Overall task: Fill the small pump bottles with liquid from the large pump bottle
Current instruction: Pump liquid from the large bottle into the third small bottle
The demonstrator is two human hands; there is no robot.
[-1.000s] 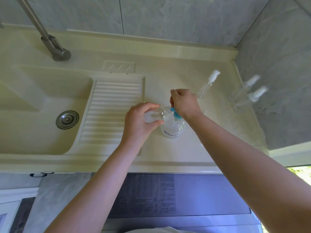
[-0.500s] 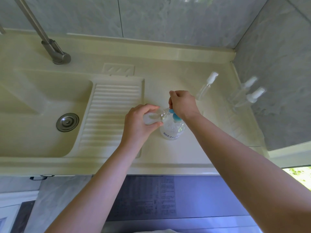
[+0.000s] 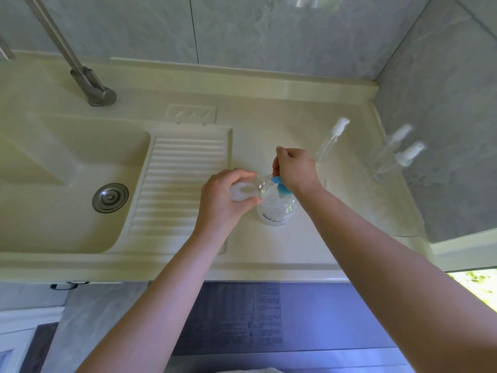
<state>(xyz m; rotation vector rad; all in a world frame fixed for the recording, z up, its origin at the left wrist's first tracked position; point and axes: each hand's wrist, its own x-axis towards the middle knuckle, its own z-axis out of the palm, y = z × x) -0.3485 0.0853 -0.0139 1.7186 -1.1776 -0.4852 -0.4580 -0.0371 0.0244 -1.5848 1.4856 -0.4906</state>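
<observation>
A large clear pump bottle (image 3: 277,211) with a blue pump head (image 3: 281,188) stands on the cream counter (image 3: 309,246). My left hand (image 3: 224,200) grips a small clear bottle (image 3: 250,188) without its cap, tilted so its threaded neck meets the blue spout. My right hand (image 3: 294,168) sits curled on top of the pump head, covering most of it. A small capped pump bottle (image 3: 332,140) stands behind my right hand. Two more small pump bottles (image 3: 394,145) (image 3: 403,157) stand against the right wall.
A sink basin (image 3: 67,184) with a metal drain (image 3: 110,197) lies to the left, with a ribbed drainboard (image 3: 183,184) beside it. A metal faucet (image 3: 88,84) rises at the back left. Grey tiled walls close the back and right sides.
Both hands and the bottles stay in nearly the same place; only the camera view has shifted slightly.
</observation>
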